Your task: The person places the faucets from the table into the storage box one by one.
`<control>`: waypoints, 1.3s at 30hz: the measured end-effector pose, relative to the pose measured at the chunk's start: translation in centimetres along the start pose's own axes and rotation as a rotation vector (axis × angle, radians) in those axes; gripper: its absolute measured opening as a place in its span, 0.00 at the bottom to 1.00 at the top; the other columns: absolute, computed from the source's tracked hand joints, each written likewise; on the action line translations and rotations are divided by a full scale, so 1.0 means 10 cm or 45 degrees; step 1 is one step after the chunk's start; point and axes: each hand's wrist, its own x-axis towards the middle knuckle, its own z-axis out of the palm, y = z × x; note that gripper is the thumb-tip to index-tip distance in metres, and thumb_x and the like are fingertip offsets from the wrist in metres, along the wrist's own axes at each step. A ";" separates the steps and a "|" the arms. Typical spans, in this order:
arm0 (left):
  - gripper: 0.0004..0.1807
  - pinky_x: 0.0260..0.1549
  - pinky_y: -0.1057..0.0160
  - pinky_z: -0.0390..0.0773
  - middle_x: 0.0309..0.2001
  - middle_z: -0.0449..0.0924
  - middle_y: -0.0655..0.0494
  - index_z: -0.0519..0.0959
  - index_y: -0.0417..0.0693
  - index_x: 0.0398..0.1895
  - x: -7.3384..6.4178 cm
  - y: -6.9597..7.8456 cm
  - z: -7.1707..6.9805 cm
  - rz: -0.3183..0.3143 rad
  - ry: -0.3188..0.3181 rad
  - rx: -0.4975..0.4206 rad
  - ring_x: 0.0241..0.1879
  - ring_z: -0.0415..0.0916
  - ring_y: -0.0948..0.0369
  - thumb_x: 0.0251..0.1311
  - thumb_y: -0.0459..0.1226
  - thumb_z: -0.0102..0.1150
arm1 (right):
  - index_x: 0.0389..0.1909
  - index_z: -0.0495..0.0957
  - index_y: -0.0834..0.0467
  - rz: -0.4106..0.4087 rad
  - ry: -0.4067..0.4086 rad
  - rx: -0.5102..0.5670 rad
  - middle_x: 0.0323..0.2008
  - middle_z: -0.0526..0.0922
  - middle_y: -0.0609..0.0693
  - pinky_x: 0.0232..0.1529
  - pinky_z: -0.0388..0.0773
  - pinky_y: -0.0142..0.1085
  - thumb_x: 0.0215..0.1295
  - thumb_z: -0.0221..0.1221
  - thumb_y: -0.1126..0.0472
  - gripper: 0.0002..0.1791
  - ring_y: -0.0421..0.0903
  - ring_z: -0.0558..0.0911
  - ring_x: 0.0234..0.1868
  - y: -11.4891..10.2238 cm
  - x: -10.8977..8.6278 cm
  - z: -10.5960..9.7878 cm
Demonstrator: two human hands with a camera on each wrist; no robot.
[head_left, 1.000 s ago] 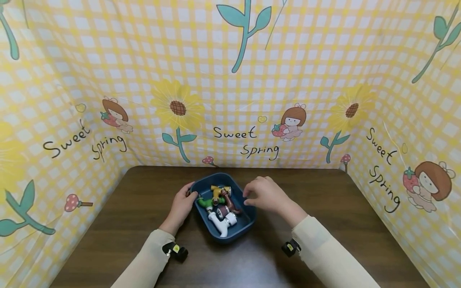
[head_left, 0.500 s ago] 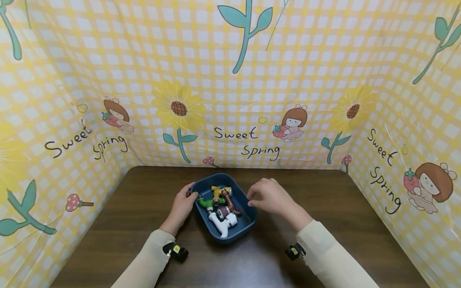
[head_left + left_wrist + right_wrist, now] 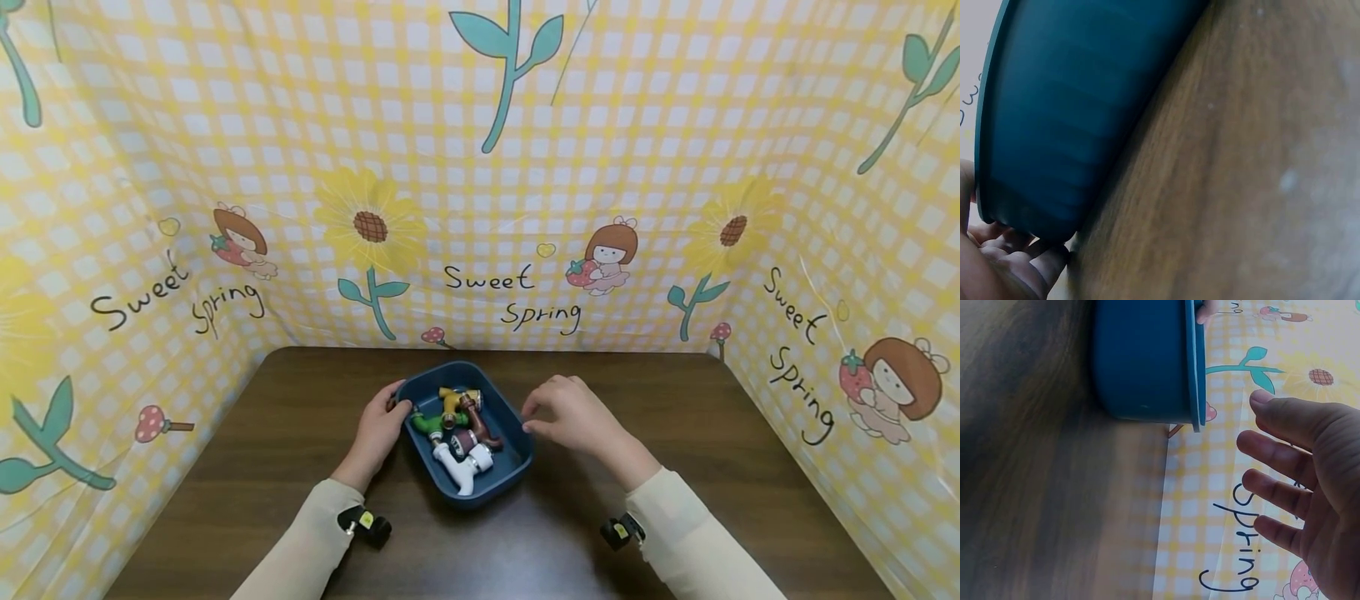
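In the head view a dark blue plastic basin [image 3: 512, 457] stands on the table, holding a yellow tap [image 3: 451, 401], a green tap [image 3: 426, 422], a reddish-brown tap [image 3: 480, 425] and a white tap [image 3: 457, 469]. My left hand [image 3: 381, 432] grips the basin's far left side, thumb over the rim and fingers against the outer wall, as the left wrist view confirms. Just off the basin's right rim hovers my right hand [image 3: 573, 421], holding nothing. Its fingers are spread and slightly bent in the right wrist view.
A brown wood-grain table [image 3: 255, 467] lies under everything. Yellow checked cloth [image 3: 480, 208] printed with flowers hangs at the back and both sides. Each wrist carries a small black camera, such as the right one [image 3: 619, 532].
My right hand has drawn away from the basin's right rim, a little to the right. The left hand, basin and taps stay where they were.
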 end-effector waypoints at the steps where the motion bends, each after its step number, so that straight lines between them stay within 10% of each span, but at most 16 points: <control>1: 0.26 0.67 0.48 0.66 0.71 0.71 0.42 0.69 0.46 0.74 0.00 0.01 0.00 0.002 -0.001 -0.004 0.67 0.69 0.49 0.74 0.39 0.52 | 0.39 0.89 0.46 0.004 0.001 0.003 0.35 0.86 0.34 0.57 0.70 0.48 0.62 0.72 0.51 0.07 0.39 0.77 0.45 0.00 -0.01 0.00; 23: 0.28 0.67 0.47 0.68 0.71 0.70 0.40 0.65 0.47 0.76 0.02 0.02 -0.03 -0.035 -0.021 -0.017 0.68 0.69 0.48 0.75 0.39 0.51 | 0.35 0.88 0.44 0.054 0.116 0.029 0.34 0.86 0.34 0.57 0.72 0.49 0.61 0.73 0.51 0.05 0.41 0.78 0.45 0.11 -0.20 0.09; 39: 0.28 0.68 0.45 0.66 0.69 0.72 0.38 0.66 0.41 0.75 -0.01 0.01 -0.13 0.078 -0.004 0.057 0.71 0.66 0.46 0.74 0.35 0.53 | 0.34 0.87 0.41 0.045 0.169 -0.010 0.33 0.84 0.32 0.59 0.72 0.47 0.64 0.70 0.48 0.03 0.38 0.78 0.44 0.16 -0.27 0.16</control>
